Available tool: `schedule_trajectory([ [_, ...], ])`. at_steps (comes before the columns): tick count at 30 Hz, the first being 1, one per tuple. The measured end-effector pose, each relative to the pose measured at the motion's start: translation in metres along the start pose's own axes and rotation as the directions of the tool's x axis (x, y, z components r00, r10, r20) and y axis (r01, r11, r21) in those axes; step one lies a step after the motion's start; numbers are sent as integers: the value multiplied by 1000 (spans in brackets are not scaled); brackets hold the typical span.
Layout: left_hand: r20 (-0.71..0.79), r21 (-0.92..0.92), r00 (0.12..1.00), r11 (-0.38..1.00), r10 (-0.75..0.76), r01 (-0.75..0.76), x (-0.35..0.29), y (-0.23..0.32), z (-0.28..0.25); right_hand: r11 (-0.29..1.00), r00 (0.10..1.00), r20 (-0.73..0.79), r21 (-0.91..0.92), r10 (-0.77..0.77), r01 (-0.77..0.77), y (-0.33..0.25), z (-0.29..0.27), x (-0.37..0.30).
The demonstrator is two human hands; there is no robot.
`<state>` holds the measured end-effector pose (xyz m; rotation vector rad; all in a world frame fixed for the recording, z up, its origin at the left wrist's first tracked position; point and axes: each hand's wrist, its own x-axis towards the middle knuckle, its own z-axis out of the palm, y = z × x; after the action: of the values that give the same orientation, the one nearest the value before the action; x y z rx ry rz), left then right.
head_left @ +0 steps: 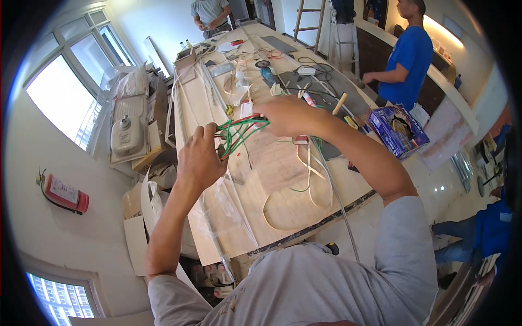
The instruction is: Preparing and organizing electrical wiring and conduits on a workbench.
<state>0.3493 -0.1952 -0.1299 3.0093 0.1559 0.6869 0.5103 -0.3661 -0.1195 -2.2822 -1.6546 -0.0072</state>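
Nearest the camera is the person's grey shirt, with both forearms rising from it over a long pale worktop. The left hand is raised above the board's near half, its fingers curled and closed on the lower end of a bundle of green and red wires. The right hand reaches across from the other side and pinches the upper end of the same bundle, so the wires hang in loops between the two hands, above the board. Below them a thin green wire and pale strips curl on the worktop. To the right, a blue cardboard box sits at the board's edge. On the floor to the left lies a red fire extinguisher. Farther along the worktop are scattered cables and tools, too small to tell apart. Beyond, a person in a blue shirt stands at the right, and a person in a grey top at the far end.
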Motion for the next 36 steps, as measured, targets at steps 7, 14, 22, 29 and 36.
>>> schedule_trajectory([
  [7,-11,-725,973,672,-230,150,-10,19,30,771,934,-322,631,157,88,3,17,6],
  [14,-32,-929,979,366,-200,45,0,56,78,159,837,-416,909,357,384,-5,60,15],
  [22,-250,-355,959,934,-134,38,-6,49,72,170,795,-467,884,388,436,-19,65,11],
  [29,-131,-927,979,370,-154,-65,-8,45,91,-20,873,-404,905,274,425,-37,56,11],
  [36,47,-997,947,45,-317,64,-2,29,112,357,928,-367,860,-63,364,-9,46,14],
])
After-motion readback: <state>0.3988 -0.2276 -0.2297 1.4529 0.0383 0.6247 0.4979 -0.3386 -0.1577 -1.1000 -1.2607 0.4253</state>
